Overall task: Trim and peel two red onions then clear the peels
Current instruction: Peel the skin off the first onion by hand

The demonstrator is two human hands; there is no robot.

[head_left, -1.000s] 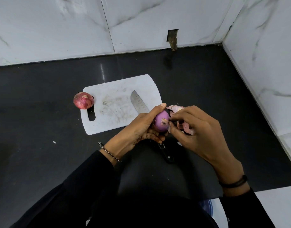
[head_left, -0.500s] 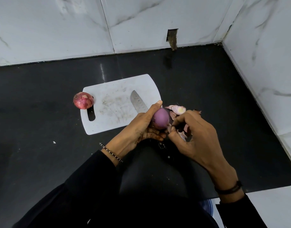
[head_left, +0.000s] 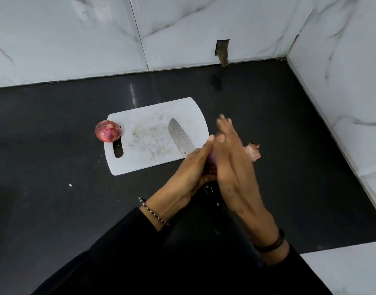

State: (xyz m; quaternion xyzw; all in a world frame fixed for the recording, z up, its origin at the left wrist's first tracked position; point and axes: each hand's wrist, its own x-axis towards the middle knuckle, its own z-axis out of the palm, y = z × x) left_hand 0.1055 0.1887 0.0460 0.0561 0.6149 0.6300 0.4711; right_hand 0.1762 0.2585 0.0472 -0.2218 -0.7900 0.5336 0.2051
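My left hand [head_left: 190, 169] grips a peeled purple onion [head_left: 212, 159], of which only a sliver shows between my hands. My right hand [head_left: 233, 165] lies flat over the onion with its fingers straight, covering most of it. A second onion [head_left: 107, 131], still in its red skin, sits at the left edge of the white cutting board [head_left: 148, 137]. The knife blade [head_left: 180, 139] rests on the board; its black handle [head_left: 208, 189] lies under my hands. Loose pink peels [head_left: 252, 152] lie on the counter just right of my right hand.
The black counter [head_left: 55, 177] meets white marble walls at the back and right, forming a corner. A small white speck [head_left: 70, 185] lies on the counter at left. A white ledge [head_left: 344, 271] shows at bottom right.
My right hand stopped pinching peel at the onion's side and now lies flat over the onion with fingers extended. The left hand keeps hold of the onion.
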